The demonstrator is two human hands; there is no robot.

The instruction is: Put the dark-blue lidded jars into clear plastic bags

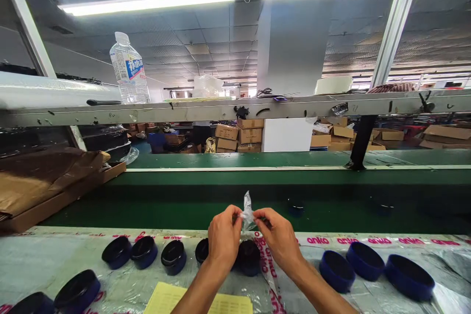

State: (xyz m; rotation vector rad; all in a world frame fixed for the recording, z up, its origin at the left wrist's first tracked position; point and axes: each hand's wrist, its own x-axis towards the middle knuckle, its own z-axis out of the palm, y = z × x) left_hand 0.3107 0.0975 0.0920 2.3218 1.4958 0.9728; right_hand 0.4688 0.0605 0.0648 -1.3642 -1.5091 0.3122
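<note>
Between my hands a small, crumpled piece of clear plastic film (248, 211) stands up above the near edge of the green belt. My left hand (225, 235) pinches it from the left, thumb and fingertips pressed together. From the right, my right hand (277, 235) grips it the same way. Below my hands, a round dark blue piece with a black top (249, 258) sits on the plastic-covered work surface. Another such round piece (202, 251) is partly hidden by my left hand and forearm.
More round pieces stand left (173, 257) and right (337, 271). A yellow printed sheet (162, 299) lies in front. The green belt (165, 206) crosses behind, carrying dark pieces (295, 207). A cardboard tray (73, 191) is at left; a bottle (128, 71) stands on the rail (206, 109).
</note>
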